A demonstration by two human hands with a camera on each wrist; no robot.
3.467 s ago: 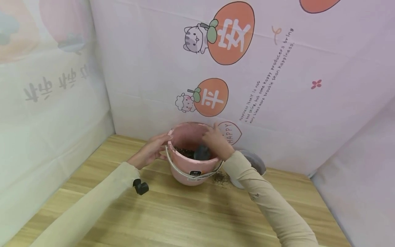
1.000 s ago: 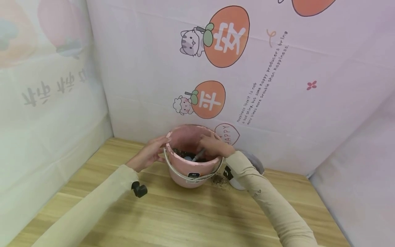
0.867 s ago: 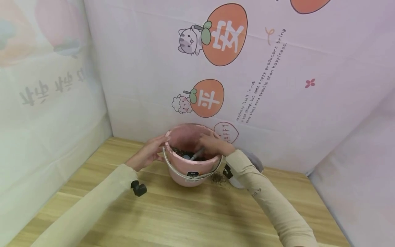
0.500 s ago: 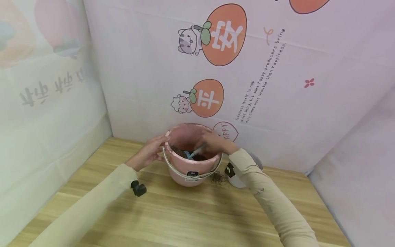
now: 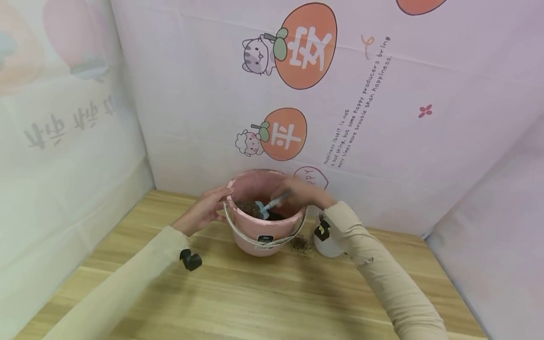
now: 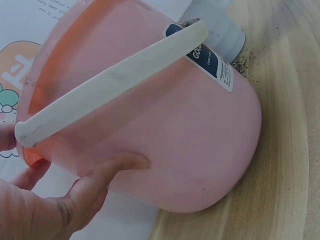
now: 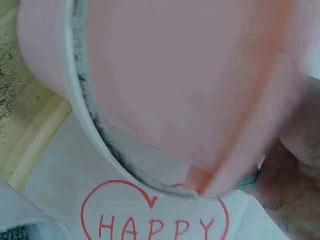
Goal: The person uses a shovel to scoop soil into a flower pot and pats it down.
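A pink bucket (image 5: 250, 232) with dark soil (image 5: 249, 208) inside stands on the table by the back wall. My left hand (image 5: 203, 211) holds its left side; in the left wrist view the thumb of that hand (image 6: 55, 207) presses the outer wall below the rim. My right hand (image 5: 302, 192) is over the bucket's right rim and grips the grey handle of a small trowel. The trowel's light blue blade (image 5: 263, 210) lies inside, against the soil. In the right wrist view the bucket wall (image 7: 190, 75) hides most of the trowel and part of the right hand (image 7: 287, 187).
A white pot (image 5: 326, 246) stands right of the bucket, partly behind the right sleeve; dark matter shows inside it in the right wrist view. Spilled soil (image 5: 301, 243) lies between them. The bucket's white carrying handle (image 6: 115, 75) hangs down its front. Printed cloth walls enclose the wooden table (image 5: 238, 297).
The trowel has swung from the bucket's right side to its middle. Over the last second my right hand has risen and shifted right, baring more blade. The left hand keeps its hold.
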